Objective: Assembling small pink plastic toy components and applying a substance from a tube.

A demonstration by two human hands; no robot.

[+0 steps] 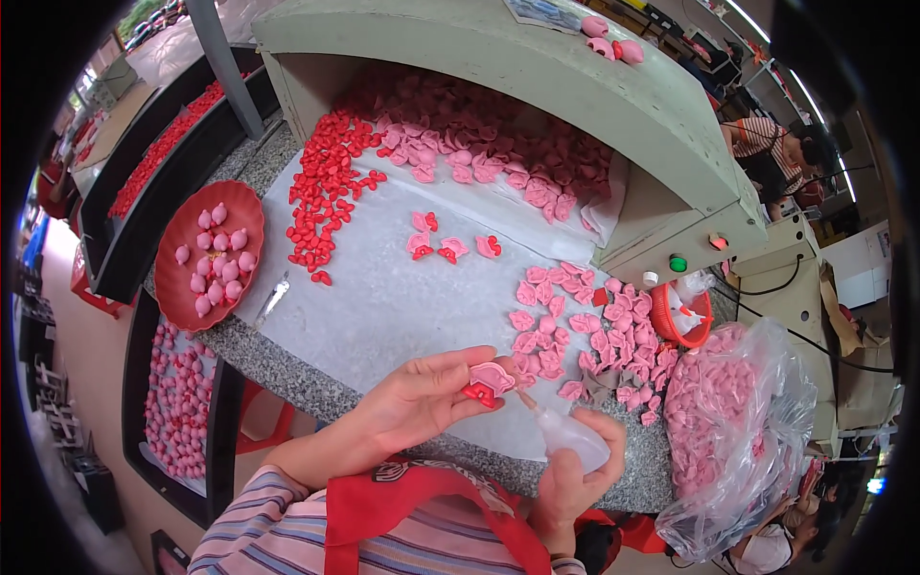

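Note:
Between the thumb and fingers of my left hand [412, 395] is a pink molded half-shell piece [493, 374] with a small red bow-like part [477, 394] at its lower edge. My right hand [567, 489] is wrapped round a translucent white squeeze bottle [578, 439]. The bottle's thin nozzle points up-left and its tip is close to the pink piece; whether they touch I cannot tell. Just beyond my hands lie many loose pink pieces [548, 331] on a white sheet [374, 297]. Several pink pieces with red parts [450, 249] rest in the sheet's middle.
Small red parts [321, 192] are heaped far left, beside a pile of pink pieces [522, 168] under a pale green metal housing [632, 105]. At left are a red plate [171, 251] of round pink figures and black trays [132, 402]. A plastic bag [738, 412] and orange basket [661, 316] stand right.

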